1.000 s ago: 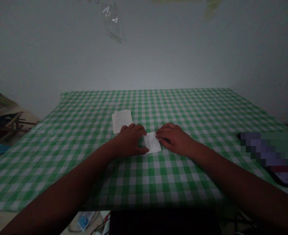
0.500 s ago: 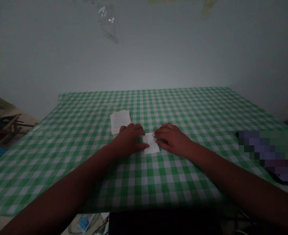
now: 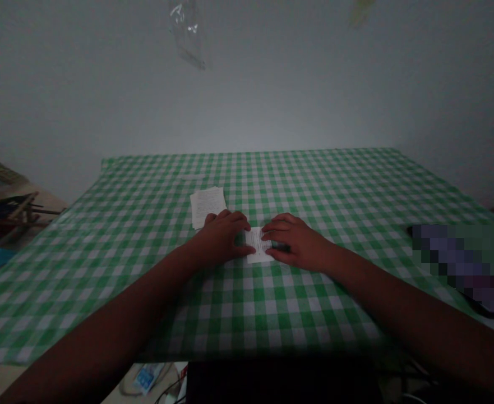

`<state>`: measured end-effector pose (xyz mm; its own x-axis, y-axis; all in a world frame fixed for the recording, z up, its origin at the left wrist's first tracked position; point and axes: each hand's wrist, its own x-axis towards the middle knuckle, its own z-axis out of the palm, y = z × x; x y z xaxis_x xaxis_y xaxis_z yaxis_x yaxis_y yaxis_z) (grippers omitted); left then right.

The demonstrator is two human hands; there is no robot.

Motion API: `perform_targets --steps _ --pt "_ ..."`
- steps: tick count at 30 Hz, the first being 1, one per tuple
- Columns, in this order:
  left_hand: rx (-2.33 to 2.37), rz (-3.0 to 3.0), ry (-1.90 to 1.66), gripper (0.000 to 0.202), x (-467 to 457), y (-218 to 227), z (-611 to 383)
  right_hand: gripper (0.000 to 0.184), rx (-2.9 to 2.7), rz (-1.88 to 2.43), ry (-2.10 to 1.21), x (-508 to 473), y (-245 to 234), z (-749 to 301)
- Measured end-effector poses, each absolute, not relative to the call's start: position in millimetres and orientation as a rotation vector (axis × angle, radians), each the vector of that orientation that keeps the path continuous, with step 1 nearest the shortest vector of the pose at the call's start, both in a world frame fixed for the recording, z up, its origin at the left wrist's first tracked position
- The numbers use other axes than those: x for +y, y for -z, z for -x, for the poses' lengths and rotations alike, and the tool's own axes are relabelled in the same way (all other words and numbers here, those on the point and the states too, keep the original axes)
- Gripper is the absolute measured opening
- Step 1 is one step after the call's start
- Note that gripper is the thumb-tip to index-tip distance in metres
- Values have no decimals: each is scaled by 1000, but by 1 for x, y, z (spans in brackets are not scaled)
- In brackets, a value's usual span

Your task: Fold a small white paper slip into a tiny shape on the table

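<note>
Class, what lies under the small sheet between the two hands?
Checked tablecloth shows around the sheet. What lies directly beneath is covered, with the left hand and right hand at its sides.

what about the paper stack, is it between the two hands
No, the paper stack lies beyond the left hand, while a small sheet lies between that hand and the right hand.

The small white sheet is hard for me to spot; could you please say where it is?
In the head view, the small white sheet lies just below centre on the checked tablecloth, between the left hand and right hand, right of the paper stack.
</note>
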<state>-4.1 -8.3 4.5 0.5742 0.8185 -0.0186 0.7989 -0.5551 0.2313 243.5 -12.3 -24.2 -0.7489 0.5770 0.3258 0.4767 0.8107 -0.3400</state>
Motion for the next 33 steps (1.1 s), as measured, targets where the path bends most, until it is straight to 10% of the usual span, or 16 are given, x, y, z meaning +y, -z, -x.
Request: perform_targets --steps 33 --pt "1357 -2605 -129 60 -9 -2 4 45 -2636 774 -479 -10 18 -256"
